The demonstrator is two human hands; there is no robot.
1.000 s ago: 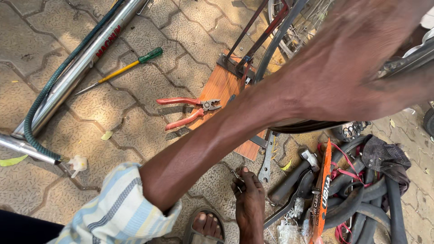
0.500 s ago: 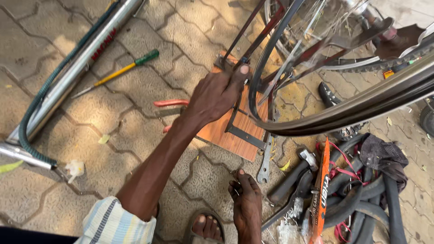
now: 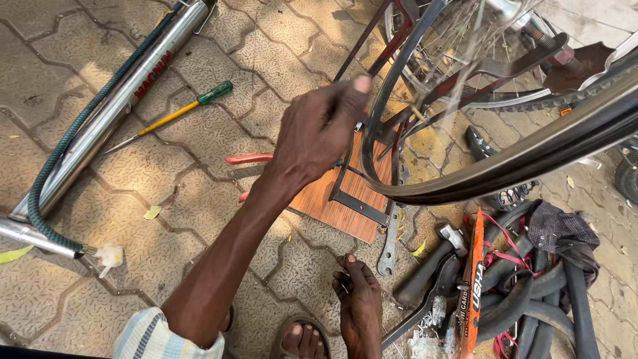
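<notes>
My left hand (image 3: pixel 318 136) reaches out from the lower left, fingers curled and thumb up beside the black bicycle tyre (image 3: pixel 505 169). It covers the jaws of red-handled pliers (image 3: pixel 249 159), which lie half on a brown wooden board (image 3: pixel 345 209). Whether the hand grips the pliers is hidden. My right hand (image 3: pixel 360 306) rests low by my sandalled foot (image 3: pixel 302 339), fingers drawn together, next to a flat metal spanner (image 3: pixel 389 249).
A chrome floor pump (image 3: pixel 109 110) with a green hose lies at the left. A green-handled screwdriver (image 3: pixel 176 114) lies on the paving. Black inner tubes and an orange box (image 3: pixel 473 286) are piled at the lower right. Bicycle spokes and frame fill the top right.
My left arm, which crossed the view up to the right, has come down onto the pliers by the board. The tyre has swung lower across the right side. My right hand stays put.
</notes>
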